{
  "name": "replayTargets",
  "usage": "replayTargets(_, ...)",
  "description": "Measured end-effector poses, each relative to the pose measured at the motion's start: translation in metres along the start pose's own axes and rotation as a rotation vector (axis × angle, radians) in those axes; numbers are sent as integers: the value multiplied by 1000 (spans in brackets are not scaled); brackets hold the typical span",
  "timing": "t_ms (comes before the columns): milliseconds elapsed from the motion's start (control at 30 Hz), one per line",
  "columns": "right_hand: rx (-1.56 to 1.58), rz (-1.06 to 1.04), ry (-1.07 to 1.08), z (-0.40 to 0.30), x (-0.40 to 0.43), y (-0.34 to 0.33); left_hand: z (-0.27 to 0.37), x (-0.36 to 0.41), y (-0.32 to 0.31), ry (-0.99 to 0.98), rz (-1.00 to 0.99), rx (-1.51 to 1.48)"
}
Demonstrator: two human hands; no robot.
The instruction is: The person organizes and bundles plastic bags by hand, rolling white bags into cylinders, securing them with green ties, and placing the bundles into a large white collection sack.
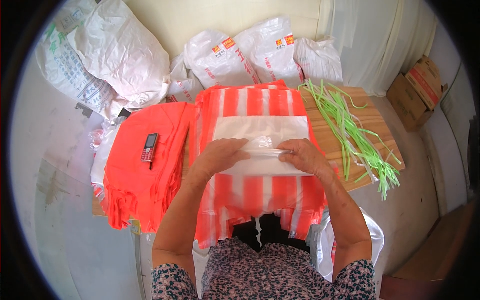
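Note:
A white translucent plastic sheet or bag [262, 127] lies across a stack of red-and-white striped plastic bags [255, 191]. My left hand [228, 152] pinches the left end of a raised fold in the white plastic, its fingertips turned inward. Opposite it, my right hand [300, 153] grips the right end of the same fold between thumb and fingers. To the left, a pile of plain red plastic bags [150, 191] carries a keypad mobile phone [149, 147]. Green and clear plastic strips [347, 131] lie in a loose bundle at the right.
The wooden tabletop [375, 112] shows beneath the strips. Several stuffed white woven sacks [221, 60] stand behind the table, with larger ones [123, 56] at the back left. Cardboard boxes [408, 97] sit on the floor at the far right. A silvery-white bag [369, 225] is below the table's right side.

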State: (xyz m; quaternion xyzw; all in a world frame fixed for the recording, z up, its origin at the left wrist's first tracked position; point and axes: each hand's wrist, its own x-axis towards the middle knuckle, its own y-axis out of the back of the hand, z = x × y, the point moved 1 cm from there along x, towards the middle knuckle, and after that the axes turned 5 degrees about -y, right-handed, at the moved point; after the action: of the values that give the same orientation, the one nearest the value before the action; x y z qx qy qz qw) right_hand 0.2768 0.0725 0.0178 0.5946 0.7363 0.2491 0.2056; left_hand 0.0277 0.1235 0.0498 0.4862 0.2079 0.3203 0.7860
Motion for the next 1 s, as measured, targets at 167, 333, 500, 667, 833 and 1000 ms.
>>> replayTargets(167,-190,144,142,-16,-18,-3,-7,-2,-6,-33,105,-299)
replayTargets(333,-321,220,263,-16,-29,-8,2,-3,-3,3,83,-320)
replayTargets(500,-333,211,225,-21,-35,-10,10,-2,0,-101,32,-227)
replayTargets(667,-355,309,266,-16,-38,-14,33,-5,7,-114,-15,-73)
replayTargets(833,-387,248,212,-31,-47,-14,44,-27,-8,-282,153,11)
replayTargets(1000,-395,247,232,-36,-52,-16,53,-31,-21,-262,35,180)
